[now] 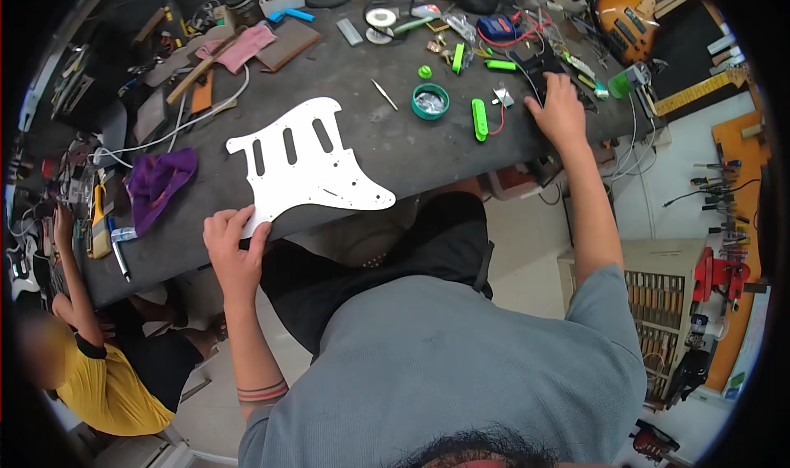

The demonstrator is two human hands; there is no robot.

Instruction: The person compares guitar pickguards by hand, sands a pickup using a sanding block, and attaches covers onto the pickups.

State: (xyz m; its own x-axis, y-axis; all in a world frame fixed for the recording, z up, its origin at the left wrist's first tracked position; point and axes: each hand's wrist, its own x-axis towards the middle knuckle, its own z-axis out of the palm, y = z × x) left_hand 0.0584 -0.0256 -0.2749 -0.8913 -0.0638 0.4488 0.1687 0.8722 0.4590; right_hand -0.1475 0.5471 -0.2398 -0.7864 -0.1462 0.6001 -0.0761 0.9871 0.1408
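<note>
A white guitar pickguard (300, 159) with three pickup slots lies on the dark bench near its front edge. My left hand (233, 242) pinches its lower left end between thumb and fingers. At the right, my right hand (561, 113) has its fingers bent over a dark flat piece (539, 63), partly hidden by the hand; I cannot make out its kind. Left of that hand lies a bright green pickup cover (480, 120) with a red wire. Near it are a small metal part (503, 97) and a round green container (430, 102) with small items inside.
A purple cloth (162, 187), a pen (120, 250) and a white cable (185, 128) are at the left. Tools and parts crowd the back, with a sunburst guitar (634, 22) at the far right. Another person in a yellow shirt (115, 386) works at the left.
</note>
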